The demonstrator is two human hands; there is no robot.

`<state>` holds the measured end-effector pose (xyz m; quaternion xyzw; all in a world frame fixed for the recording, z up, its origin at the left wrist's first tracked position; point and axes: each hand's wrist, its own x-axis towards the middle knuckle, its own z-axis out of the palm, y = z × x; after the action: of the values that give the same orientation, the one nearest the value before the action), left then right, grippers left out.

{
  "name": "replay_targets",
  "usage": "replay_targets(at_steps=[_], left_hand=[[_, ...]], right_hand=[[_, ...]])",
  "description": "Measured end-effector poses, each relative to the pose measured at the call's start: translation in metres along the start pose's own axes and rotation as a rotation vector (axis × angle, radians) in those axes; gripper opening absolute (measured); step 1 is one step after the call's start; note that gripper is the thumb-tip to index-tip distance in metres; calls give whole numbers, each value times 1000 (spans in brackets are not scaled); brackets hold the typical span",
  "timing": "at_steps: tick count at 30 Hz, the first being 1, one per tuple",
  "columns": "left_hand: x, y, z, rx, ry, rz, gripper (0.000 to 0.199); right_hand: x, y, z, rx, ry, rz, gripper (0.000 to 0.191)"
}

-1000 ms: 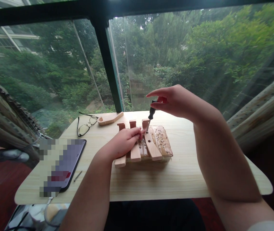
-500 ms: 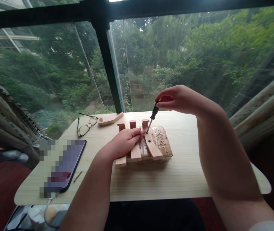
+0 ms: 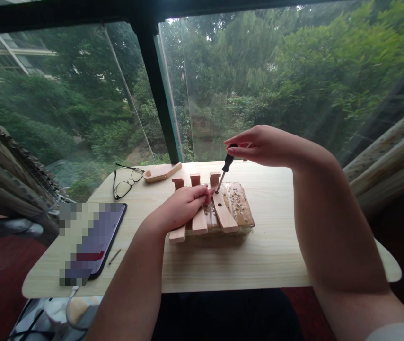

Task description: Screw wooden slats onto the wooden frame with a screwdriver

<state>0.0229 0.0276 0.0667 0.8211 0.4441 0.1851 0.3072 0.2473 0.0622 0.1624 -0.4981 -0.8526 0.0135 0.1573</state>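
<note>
My right hand (image 3: 250,146) grips the black handle of a screwdriver (image 3: 228,162), whose shaft slants down to the left. Its tip sits at the upper hole of a curved wooden piece (image 3: 226,219); a second hole below is uncovered. My left hand (image 3: 186,204) lies across the two neighbouring wooden pieces, the middle one (image 3: 199,222) and the left one (image 3: 177,234). Its fingers are bent and pressed together, with the fingertips beside the screwdriver tip; what they pinch is hidden. Beneath the pieces is a brown, tape-wrapped block (image 3: 246,208) with many small metal bits on its right part.
Eyeglasses (image 3: 122,189) and another wooden piece (image 3: 159,175) lie at the table's back left. A phone (image 3: 104,237) with a cable and a small metal rod (image 3: 114,256) lie at left. A window (image 3: 241,85) rises behind the table (image 3: 269,265).
The view has shifted slightly. My right hand and the screwdriver handle have moved slightly left, with the tip still at the upper hole. My left hand keeps its place on the wooden pieces.
</note>
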Motion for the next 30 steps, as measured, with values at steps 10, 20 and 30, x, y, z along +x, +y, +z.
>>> replay_targets(at_steps=[10,20,30], left_hand=[[0,0,1,3,-7,10,22],[1,-4,2,8,-11,10,24],[2,-2,1,-5,-6,7,24]], right_hand=[[0,-5,2,-5,65,86,27],[-7,9,-5,127,-3,8,32],[-3,-9,-1,-150,104,106,45]])
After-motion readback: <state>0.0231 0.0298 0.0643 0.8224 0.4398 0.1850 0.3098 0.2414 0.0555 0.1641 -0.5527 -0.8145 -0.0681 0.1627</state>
